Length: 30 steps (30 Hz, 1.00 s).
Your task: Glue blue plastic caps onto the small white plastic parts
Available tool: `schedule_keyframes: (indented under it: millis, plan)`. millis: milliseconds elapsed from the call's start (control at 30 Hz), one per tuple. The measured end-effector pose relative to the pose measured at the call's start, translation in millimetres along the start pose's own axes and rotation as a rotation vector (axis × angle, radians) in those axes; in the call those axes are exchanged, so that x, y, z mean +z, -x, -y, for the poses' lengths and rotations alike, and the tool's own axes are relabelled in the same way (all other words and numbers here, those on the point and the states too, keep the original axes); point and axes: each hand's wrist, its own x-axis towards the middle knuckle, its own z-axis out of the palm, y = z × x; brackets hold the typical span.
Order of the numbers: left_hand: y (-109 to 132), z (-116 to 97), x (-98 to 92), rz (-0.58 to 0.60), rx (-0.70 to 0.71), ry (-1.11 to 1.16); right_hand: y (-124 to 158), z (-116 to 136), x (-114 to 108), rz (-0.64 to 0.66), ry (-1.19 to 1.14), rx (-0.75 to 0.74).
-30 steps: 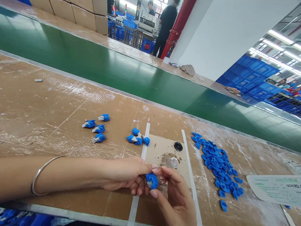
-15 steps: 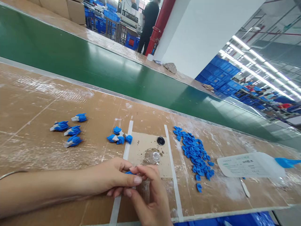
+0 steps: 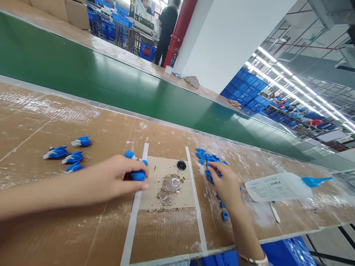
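Note:
My left hand is closed on a blue plastic part and sets it down beside a small cluster of similar blue parts on the cardboard-covered table. My right hand lies over the pile of loose blue pieces, fingers curled down into it; I cannot see whether it has one. A group of blue parts with white tips lies further left. Between my hands are a clear round cap and a black disc on a stained cardboard square.
A white bottle with a blue nozzle lies on its side at the right. A green conveyor belt runs behind the table. A person in black stands far back by blue crates. Blue bins sit below the table's front edge.
My hands have parted: the left carried the blue part up to the cluster by the white tape, the right reached out to the pile of loose pieces. The view swung right.

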Motion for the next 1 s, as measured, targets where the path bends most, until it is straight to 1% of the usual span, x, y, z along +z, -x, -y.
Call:
schedule_keyframes:
  millis: [33, 67, 100, 167, 233, 300, 333, 367, 400, 433, 500, 567, 633, 700, 767, 833, 900, 967, 1000]
  plan:
    - [1, 6, -11.8, -0.074, 0.036, -0.208, -9, -4, 5, 0.045, 0.008, -0.035]
    - [2, 13, -23.4, -0.148, 0.031, -0.403, -16, -7, 11, 0.086, 0.015, -0.066]
    - [4, 21, -34.4, -0.214, -0.004, -0.578, -21, -9, 16, 0.121, 0.023, -0.093]
    - [11, 36, -52.5, -0.290, -0.097, -0.858, -27, -12, 24, 0.169, 0.041, -0.132]
    - [18, 47, -63.1, -0.303, -0.209, -1.072, -26, -14, 27, 0.193, 0.057, -0.160]
    - [20, 50, -64.9, -0.294, -0.289, -1.200, -22, -17, 27, 0.215, 0.067, -0.184]
    - [18, 48, -62.7, -0.271, -0.303, -1.230, -19, -18, 26, 0.227, 0.069, -0.196]
    - [15, 45, -58.6, -0.246, -0.282, -1.234, -17, -20, 25, 0.240, 0.070, -0.206]
    - [11, 41, -52.7, -0.227, -0.226, -1.212, -14, -21, 25, 0.252, 0.070, -0.214]
    - [5, 36, -45.4, -0.207, -0.146, -1.173, -13, -22, 24, 0.261, 0.069, -0.219]
    - [-6, 26, -27.8, -0.174, 0.068, -1.055, -11, -25, 24, 0.275, 0.065, -0.224]
    - [-15, 22, -9.2, -0.171, 0.263, -0.943, -13, -27, 25, 0.286, 0.054, -0.229]
    - [-22, 24, 6.7, -0.193, 0.365, -0.877, -15, -27, 24, 0.294, 0.035, -0.235]
    - [-27, 31, 17.4, -0.206, 0.395, -0.849, -15, -22, 21, 0.295, 0.009, -0.241]
    - [-30, 38, 22.8, -0.204, 0.396, -0.837, -11, -9, 15, 0.282, -0.018, -0.244]
    - [-32, 43, 24.3, -0.209, 0.397, -0.823, -1, 11, 8, 0.266, -0.052, -0.250]
    - [-31, 43, 24.2, -0.222, 0.412, -0.807, 12, 35, 2, 0.267, -0.129, -0.279]
    - [-27, 38, 24.4, -0.234, 0.417, -0.696, 24, 58, 0, 0.294, -0.261, -0.336]
    - [-25, 34, 25.2, -0.240, 0.399, -0.586, 29, 67, 0, 0.305, -0.313, -0.363]
